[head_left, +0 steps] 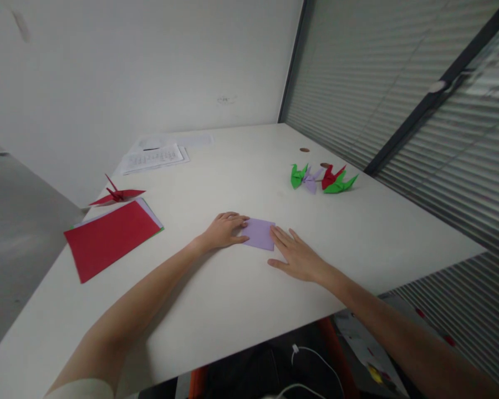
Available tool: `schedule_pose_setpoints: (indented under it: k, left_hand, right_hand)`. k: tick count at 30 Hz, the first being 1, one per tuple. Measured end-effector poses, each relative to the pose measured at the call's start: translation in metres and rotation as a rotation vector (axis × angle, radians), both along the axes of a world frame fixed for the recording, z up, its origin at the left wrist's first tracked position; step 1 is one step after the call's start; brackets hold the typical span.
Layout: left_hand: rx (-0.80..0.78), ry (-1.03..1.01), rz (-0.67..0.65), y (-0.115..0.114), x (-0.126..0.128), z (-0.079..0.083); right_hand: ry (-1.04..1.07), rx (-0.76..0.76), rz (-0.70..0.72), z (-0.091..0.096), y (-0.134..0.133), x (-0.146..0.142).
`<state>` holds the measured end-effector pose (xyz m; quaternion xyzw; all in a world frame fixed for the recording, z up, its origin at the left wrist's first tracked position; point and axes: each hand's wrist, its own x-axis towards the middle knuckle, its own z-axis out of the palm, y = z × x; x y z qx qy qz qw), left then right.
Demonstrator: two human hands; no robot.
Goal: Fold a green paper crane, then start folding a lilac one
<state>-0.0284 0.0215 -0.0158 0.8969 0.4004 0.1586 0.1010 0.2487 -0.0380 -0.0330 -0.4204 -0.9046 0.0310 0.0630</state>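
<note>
A small folded piece of light purple paper [258,233] lies flat on the white table in front of me. My left hand [228,229] rests at its left edge, thumb and fingers apart, with the fingertips on the paper. At the right edge, my right hand [293,253] lies with fingers stretched out and touching the paper's side, its thumb held away below. Neither hand lifts the paper.
On the left are a stack of coloured sheets with red paper [113,235] on top and a red paper crane [117,194]. Printed sheets [153,158] lie at the back left. Several folded cranes, including a green crane [298,176], stand at the back right near the window blinds [399,100].
</note>
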Motion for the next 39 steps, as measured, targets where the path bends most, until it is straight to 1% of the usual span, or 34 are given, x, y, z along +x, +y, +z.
schedule_pose_setpoints:
  k: [3,7,9,10,12,19,25,28,32,39]
  left_hand:
    - [0.060,-0.037,-0.012,-0.011,0.009,0.004]
    - [0.118,-0.075,-0.138,-0.043,0.039,0.009]
    - [0.106,-0.071,-0.229,-0.059,0.055,0.009]
    - [0.079,-0.072,-0.248,-0.065,0.060,0.008]
    - [0.045,-0.085,-0.238,-0.073,0.066,0.006]
    - [0.011,-0.089,-0.226,-0.073,0.063,0.003]
    - [-0.006,-0.073,-0.246,-0.072,0.062,0.003]
    - [0.013,-0.061,-0.240,-0.075,0.065,0.002]
    - [0.066,-0.041,-0.215,-0.082,0.070,-0.001]
    - [0.092,-0.003,-0.185,-0.086,0.072,-0.004]
  right_hand:
    - [0.000,-0.001,-0.006,0.001,-0.001,-0.002]
    - [-0.009,-0.005,-0.014,0.001,-0.001,-0.005]
    - [-0.018,0.001,-0.018,0.001,-0.001,-0.004]
    - [-0.021,0.006,-0.017,0.001,-0.001,-0.004]
    - [-0.022,0.014,-0.008,0.001,-0.002,-0.004]
    - [0.011,-0.008,-0.015,0.005,-0.001,-0.002]
    - [0.013,-0.033,-0.023,0.013,0.017,0.011]
    - [0.016,-0.037,-0.050,0.011,0.025,0.012]
    - [0.018,-0.032,-0.087,0.009,0.029,0.010]
    - [0.050,0.006,-0.106,0.014,0.033,0.006]
